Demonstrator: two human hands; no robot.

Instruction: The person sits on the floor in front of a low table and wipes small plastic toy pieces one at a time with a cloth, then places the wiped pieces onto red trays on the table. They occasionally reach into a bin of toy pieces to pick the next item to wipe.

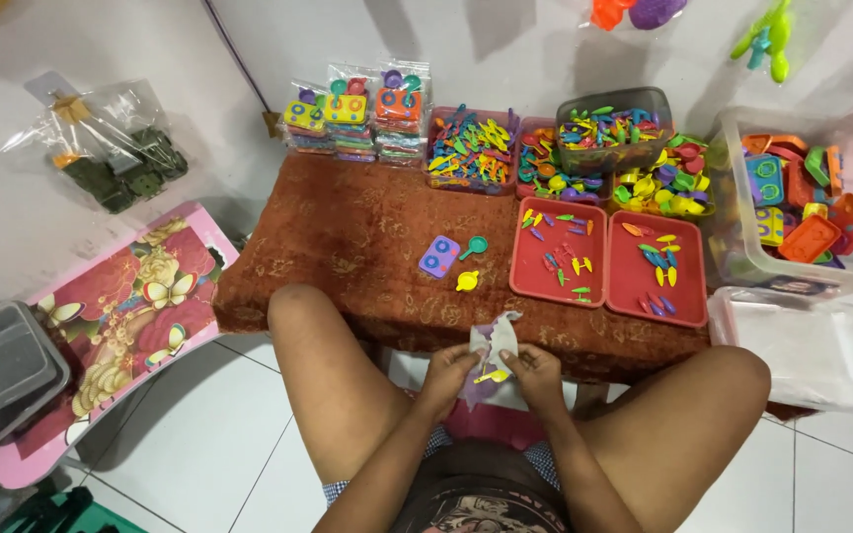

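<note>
Fingers of both hands pinch a small clear plastic bag (494, 345) between the knees, just before the brown-clothed table (348, 247). Left hand (448, 373) and right hand (535, 372) curl inward, nearly touching; a yellow toy piece (492, 376) sits between them.

Home floor used as a small packing spot for plastic toys. White tiled floor (199, 434); low table under a rust-brown patterned cloth (348, 247); pink floral folding table (120, 316) alongside. Red trays (557, 286) of sorted small coloured pieces, clear tubs (802, 197) of larger toy parts, stacked filled packets (357, 114) at the back edge, bagged toys (111, 148) loose on the tiles. Seated cross-legged, bare knees at the table edge.
</note>
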